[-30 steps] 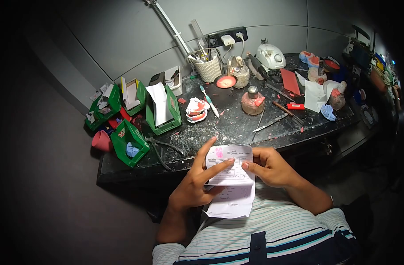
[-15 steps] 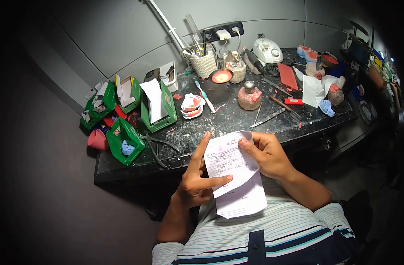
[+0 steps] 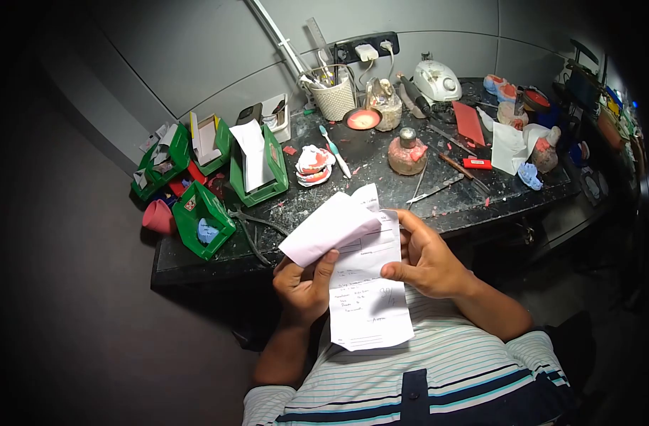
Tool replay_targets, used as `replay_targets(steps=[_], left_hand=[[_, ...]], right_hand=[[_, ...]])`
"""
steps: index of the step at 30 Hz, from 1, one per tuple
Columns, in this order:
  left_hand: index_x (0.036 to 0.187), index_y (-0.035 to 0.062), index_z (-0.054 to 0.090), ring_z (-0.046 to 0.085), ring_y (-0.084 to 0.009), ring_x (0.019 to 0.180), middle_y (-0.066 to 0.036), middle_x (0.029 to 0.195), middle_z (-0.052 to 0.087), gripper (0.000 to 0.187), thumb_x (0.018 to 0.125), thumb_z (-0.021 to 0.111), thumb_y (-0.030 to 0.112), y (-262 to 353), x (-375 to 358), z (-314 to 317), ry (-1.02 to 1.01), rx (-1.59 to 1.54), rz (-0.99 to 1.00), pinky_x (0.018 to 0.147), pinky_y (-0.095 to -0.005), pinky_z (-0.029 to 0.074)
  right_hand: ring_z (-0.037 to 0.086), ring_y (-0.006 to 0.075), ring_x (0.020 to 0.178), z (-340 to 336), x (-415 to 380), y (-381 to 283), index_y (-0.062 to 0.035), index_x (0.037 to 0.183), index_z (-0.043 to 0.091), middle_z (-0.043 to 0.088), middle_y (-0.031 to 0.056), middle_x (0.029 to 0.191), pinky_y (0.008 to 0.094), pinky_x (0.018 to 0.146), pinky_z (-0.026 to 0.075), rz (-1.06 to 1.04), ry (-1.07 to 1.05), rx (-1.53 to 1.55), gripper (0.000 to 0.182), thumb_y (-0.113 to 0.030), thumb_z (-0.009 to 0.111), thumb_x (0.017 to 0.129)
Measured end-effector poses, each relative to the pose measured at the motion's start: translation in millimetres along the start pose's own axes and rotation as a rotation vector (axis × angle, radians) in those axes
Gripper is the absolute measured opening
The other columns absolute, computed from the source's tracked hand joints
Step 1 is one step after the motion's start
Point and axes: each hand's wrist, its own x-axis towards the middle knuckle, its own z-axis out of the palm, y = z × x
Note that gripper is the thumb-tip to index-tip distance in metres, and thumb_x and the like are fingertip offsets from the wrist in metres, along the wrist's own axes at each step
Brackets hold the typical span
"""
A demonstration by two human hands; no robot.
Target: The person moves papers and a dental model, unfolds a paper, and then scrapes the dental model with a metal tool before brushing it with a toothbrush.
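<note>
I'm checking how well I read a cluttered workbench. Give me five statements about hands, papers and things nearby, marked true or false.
1. The left hand grips a folded-back sheet. True.
2. The right hand holds the toothbrush. False: it holds the edge of a written sheet; the toothbrush lies on the bench.
3. A blue piece sits inside a green bin. True.
4. The pink cup stands upright by the power strip. False: the pink cup lies tilted beside that green bin.
5. The red and white dental model is left of the toothbrush. True.
</note>
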Motion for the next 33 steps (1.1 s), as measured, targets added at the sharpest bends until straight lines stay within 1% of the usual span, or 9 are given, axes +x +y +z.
replay_targets(steps=[1,2,4,8,11,15,17,30,33], left_hand=[[0.106,-0.0114,0.073,0.07,-0.0146,0.09,-0.015,0.103,0.076,0.018,0.093,0.075,0.001,-2,-2,1,0.05,-0.047,-0.069,0.079,-0.0265,0.055],[0.106,-0.0114,0.073,0.07,-0.0146,0.09,-0.015,0.103,0.076,0.018,0.093,0.075,0.001,-2,-2,1,0.054,-0.044,-0.071,0.079,-0.0265,0.055],[0.113,-0.0116,0.07,0.067,-0.0119,0.096,-0.011,0.105,0.074,0.021,0.098,0.07,0.003,-2,3,1,0.123,-0.109,-0.116,0.085,-0.0252,0.051],[0.115,-0.0126,0.069,0.067,-0.0128,0.098,-0.013,0.108,0.074,0.021,0.099,0.068,0.001,-7,10,-1,0.187,-0.17,-0.128,0.089,-0.0256,0.05],[0.115,-0.0131,0.068,0.067,-0.0132,0.099,-0.013,0.109,0.073,0.022,0.099,0.068,0.001,-14,14,-5,0.218,-0.192,-0.105,0.09,-0.0258,0.05],[0.115,-0.0135,0.068,0.067,-0.0136,0.1,-0.013,0.109,0.073,0.022,0.099,0.068,0.001,-21,18,-11,0.245,-0.184,-0.115,0.09,-0.0262,0.05],[0.116,-0.0136,0.068,0.066,-0.0142,0.101,-0.013,0.111,0.072,0.022,0.099,0.067,0.0,-26,19,-14,0.223,-0.158,-0.122,0.091,-0.0267,0.05],[0.119,-0.013,0.067,0.065,-0.0142,0.105,-0.013,0.114,0.072,0.024,0.098,0.068,-0.001,-36,19,-14,0.234,-0.222,-0.145,0.094,-0.028,0.049],[0.119,-0.0126,0.067,0.065,-0.0142,0.106,-0.012,0.113,0.072,0.023,0.097,0.066,-0.004,-36,14,-15,0.194,-0.244,-0.173,0.095,-0.0273,0.049]], right_hand=[[0.064,0.0111,0.106,3,-1,-4,-0.0024,0.15,0.036,0.064,0.0087,0.121,0.0248,0.083,0.055,0.046,-0.021,-0.02,0.072,-0.01,0.08,0.092],[0.065,0.0127,0.11,4,-1,-7,-0.005,0.154,0.03,0.065,0.0111,0.121,0.0247,0.083,0.057,0.112,-0.02,-0.009,0.087,-0.001,0.084,0.085],[0.066,0.012,0.107,4,-2,-5,-0.0056,0.156,0.029,0.064,0.0109,0.12,0.0246,0.082,0.057,0.125,-0.028,-0.035,0.089,0.001,0.083,0.085],[0.067,0.0102,0.099,0,-5,-5,-0.0068,0.158,0.026,0.064,0.0098,0.116,0.0239,0.079,0.058,0.174,-0.071,-0.102,0.094,0.007,0.081,0.083],[0.067,0.0094,0.094,-2,-5,-2,-0.0068,0.158,0.026,0.063,0.0095,0.114,0.0236,0.078,0.058,0.188,-0.067,-0.076,0.094,0.008,0.08,0.083],[0.067,0.0099,0.093,2,-5,-4,-0.0074,0.158,0.027,0.064,0.0107,0.114,0.0236,0.078,0.058,0.209,-0.055,-0.043,0.093,0.009,0.08,0.083],[0.068,0.0103,0.092,3,-5,-4,-0.0076,0.158,0.028,0.064,0.0114,0.112,0.0238,0.078,0.058,0.205,-0.032,-0.042,0.092,0.01,0.079,0.084],[0.069,0.0109,0.094,6,-4,-4,-0.0057,0.155,0.033,0.065,0.0127,0.112,0.0226,0.078,0.059,0.2,-0.024,-0.065,0.085,0.011,0.078,0.085],[0.069,0.0111,0.094,5,-4,-2,-0.0042,0.155,0.033,0.065,0.0135,0.113,0.0228,0.079,0.059,0.167,-0.036,-0.052,0.083,0.01,0.077,0.085]])
